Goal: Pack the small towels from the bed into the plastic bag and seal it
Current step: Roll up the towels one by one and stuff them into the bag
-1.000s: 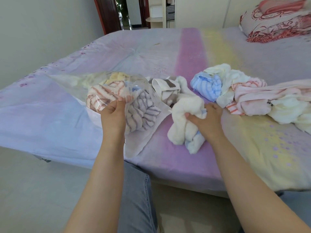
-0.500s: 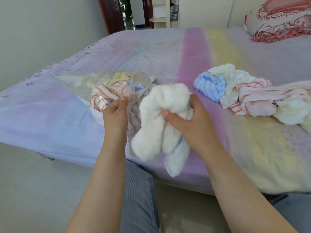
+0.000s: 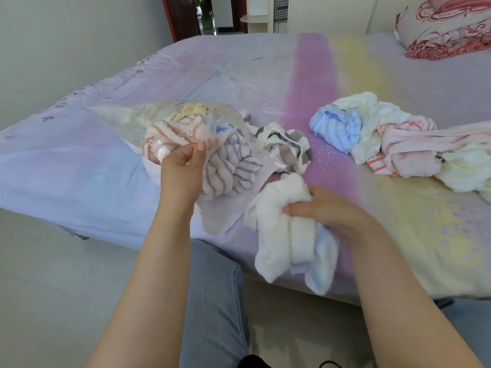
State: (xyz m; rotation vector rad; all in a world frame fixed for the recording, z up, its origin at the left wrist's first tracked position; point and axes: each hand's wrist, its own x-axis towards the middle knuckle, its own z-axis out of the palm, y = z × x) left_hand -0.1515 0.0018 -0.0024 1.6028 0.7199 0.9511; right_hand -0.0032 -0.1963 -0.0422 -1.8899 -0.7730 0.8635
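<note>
A clear plastic bag (image 3: 223,211) lies on the bed with several striped and yellow towels inside. My left hand (image 3: 180,168) pinches the bag's upper rim and holds the mouth up. My right hand (image 3: 326,208) grips a white towel (image 3: 276,224) bunched with a light blue one, just right of the bag's mouth and over the bed's front edge. A grey-and-white striped towel (image 3: 287,147) lies beside the bag's mouth. Further right sits a pile of loose towels (image 3: 385,139): blue striped, white, pink and cream.
The bed (image 3: 265,73) has a pastel sheet of lilac, purple and yellow. A red-patterned pillow (image 3: 446,30) lies at the far right corner. My jeans-clad leg (image 3: 212,296) is below the bed's edge. A doorway opens at the back.
My right hand had lifted the white towel up against the bag's mouth half a second ago; now it is lower and nearer me, and the grey-and-white towel shows again.
</note>
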